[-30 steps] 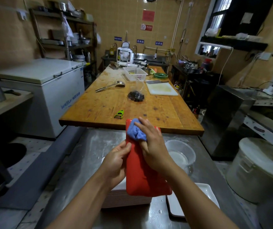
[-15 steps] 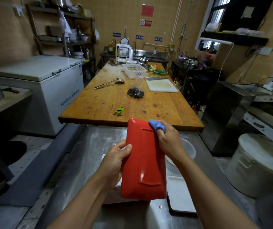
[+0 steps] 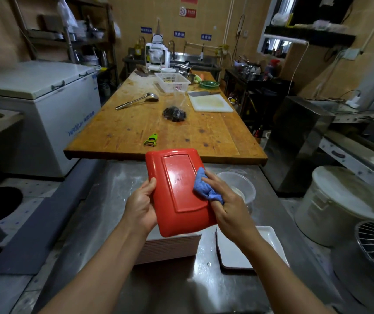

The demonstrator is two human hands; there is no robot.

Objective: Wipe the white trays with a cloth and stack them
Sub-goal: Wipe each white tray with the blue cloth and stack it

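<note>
A red tray is held up in the air over the near end of a steel counter, tilted with its red underside facing the camera and its long side running near to far. The left hand grips the tray's left edge, thumb curled over the face and the other fingers hidden behind it. The right hand presses a bunched blue cloth against the right part of the underside, its fingers curled around the cloth. Directly below the tray, on the counter, sits a stack of white trays, partly hidden by the red one. Just to the right of that stack lies a single white tray, flat on the counter and partly covered by the right forearm. Beyond the right hand stands a clear plastic bowl. Farther off, a long wooden table butts against the counter; on it lie a green peeler near its close edge, a dark bundle in clear plastic, a metal ladle, a white cutting board on the right, and a white basket toward the far end. A white chest freezer stands to the left, and a large white lidded bucket to the right.
</note>
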